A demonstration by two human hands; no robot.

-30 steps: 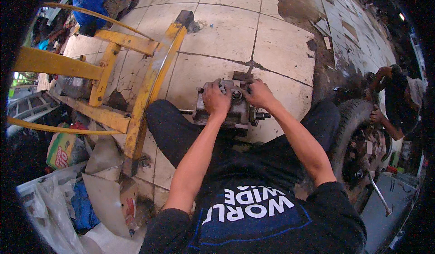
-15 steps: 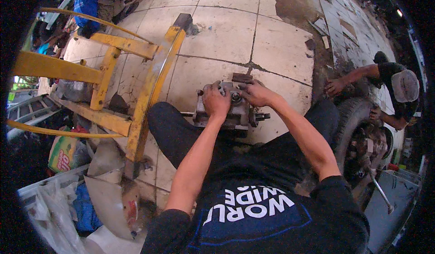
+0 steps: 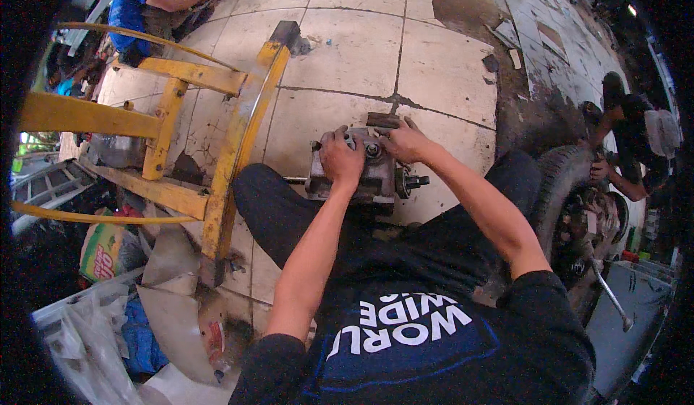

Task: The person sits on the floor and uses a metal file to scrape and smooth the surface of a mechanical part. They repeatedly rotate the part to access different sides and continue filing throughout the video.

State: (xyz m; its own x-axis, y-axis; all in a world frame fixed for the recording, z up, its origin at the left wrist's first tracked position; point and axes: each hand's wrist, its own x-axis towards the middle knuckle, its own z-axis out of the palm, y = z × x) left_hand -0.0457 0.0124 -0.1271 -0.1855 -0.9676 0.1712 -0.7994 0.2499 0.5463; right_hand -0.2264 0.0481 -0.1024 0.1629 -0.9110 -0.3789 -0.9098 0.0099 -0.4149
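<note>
A grey metal gearbox housing (image 3: pixel 376 181) rests on the tiled floor between my spread legs, a dark shaft (image 3: pixel 416 182) sticking out of its right side. My left hand (image 3: pixel 343 161) lies over its upper left part with the fingers curled round the top edge. On the upper right part, my right hand (image 3: pixel 403 141) has its fingers bent together; whatever they may pinch is hidden. Between the hands a round bolt-like fitting (image 3: pixel 372 150) shows on the housing. Just beyond, a dark brown rectangular piece (image 3: pixel 383 120) lies close to my right fingers.
A yellow metal frame (image 3: pixel 231 159) stands at my left, with a plastic sheet (image 3: pixel 90 340) and cardboard (image 3: pixel 170 311) nearby. To the right are a tyre (image 3: pixel 560 181), a metal bar (image 3: pixel 611 296) and a crouching co-worker (image 3: pixel 636 130). Another person in blue (image 3: pixel 134 4) is at the far left.
My hands stay on the housing, the right one shifting only slightly. The co-worker's hand at the right has drawn back from the floor toward the tyre. The view has moved slightly.
</note>
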